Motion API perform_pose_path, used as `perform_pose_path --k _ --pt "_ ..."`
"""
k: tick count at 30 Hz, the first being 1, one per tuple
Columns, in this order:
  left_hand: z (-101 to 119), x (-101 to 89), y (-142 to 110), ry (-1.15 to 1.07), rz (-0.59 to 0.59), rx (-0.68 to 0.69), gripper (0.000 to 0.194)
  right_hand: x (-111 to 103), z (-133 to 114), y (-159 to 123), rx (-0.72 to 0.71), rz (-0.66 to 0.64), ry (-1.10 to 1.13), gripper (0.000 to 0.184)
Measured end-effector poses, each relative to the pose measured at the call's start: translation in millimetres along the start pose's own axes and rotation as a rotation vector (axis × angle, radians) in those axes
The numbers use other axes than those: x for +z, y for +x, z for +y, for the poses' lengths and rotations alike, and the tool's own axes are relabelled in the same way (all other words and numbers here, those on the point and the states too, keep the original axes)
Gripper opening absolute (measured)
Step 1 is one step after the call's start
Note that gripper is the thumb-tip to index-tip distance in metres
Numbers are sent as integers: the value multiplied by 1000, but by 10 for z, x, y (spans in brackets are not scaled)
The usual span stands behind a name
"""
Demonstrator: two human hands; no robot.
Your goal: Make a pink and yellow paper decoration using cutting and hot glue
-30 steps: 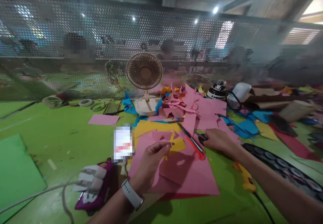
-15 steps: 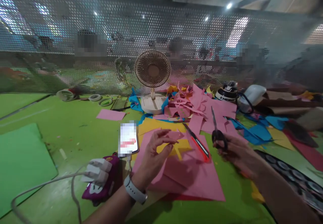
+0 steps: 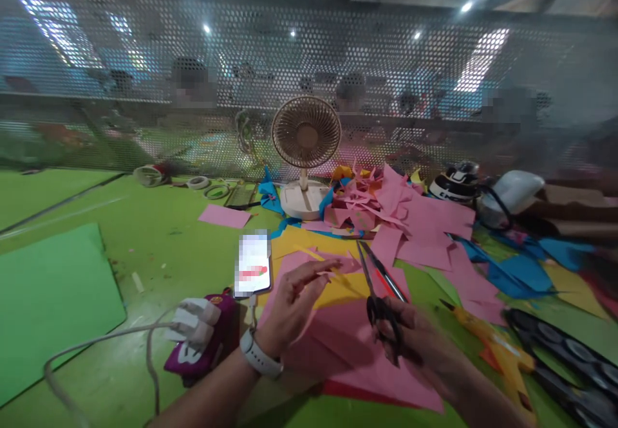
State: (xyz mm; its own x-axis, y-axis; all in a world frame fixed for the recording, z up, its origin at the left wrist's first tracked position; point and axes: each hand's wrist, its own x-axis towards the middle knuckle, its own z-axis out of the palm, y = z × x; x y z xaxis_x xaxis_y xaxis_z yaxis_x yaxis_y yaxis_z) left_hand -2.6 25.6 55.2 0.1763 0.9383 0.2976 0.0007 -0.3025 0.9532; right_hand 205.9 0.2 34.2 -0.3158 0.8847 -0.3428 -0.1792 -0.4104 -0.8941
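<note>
My right hand [image 3: 405,338] has its fingers in the handles of a dark pair of scissors [image 3: 381,315], whose blades point away from me. Beside the blades lies a red and black utility knife [image 3: 389,280]. My left hand [image 3: 297,299], with a pale watch on the wrist, pinches what looks like a thin yellow paper strip [image 3: 309,253]; the motion blurs it. Under both hands are pink paper sheets [image 3: 338,331] and a yellow paper piece [image 3: 355,286].
A phone [image 3: 253,264] and a purple power strip [image 3: 186,363] with cables lie left. Behind stand a fan [image 3: 306,196] and a pile of pink scraps [image 3: 362,196]. A yellow glue gun [image 3: 497,344] and a black tool-like object [image 3: 560,344] are on the right.
My right hand has brought the scissors left, over the pink sheets and beside the utility knife. The glue gun has come into fuller view. The whole view has shifted slightly.
</note>
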Motion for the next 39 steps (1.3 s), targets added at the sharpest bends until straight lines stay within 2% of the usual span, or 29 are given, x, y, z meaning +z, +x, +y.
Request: perform_pose_path --k 2,6,10,14,21,31,39 --pt "-1 7 5 -146 21 -92 26 -13 82 20 13 6 -24 43" --pt "-68 29 41 -320 135 -270 21 -55 233 44 21 -39 -82 44" --pt "-147 19 87 -404 182 -347 24 -88 296 47 23 -46 -145 48" --pt "-158 -19 114 -396 166 -376 26 -91 304 45 56 -18 -208 49" --pt "-114 -64 115 -414 108 -380 20 -68 334 1 78 -30 -328 35" --pt "-53 -22 104 -364 127 -375 27 -71 511 37 -5 -75 -429 26" --pt "-52 -18 106 -421 158 -399 26 -93 549 49 12 -47 -426 26"
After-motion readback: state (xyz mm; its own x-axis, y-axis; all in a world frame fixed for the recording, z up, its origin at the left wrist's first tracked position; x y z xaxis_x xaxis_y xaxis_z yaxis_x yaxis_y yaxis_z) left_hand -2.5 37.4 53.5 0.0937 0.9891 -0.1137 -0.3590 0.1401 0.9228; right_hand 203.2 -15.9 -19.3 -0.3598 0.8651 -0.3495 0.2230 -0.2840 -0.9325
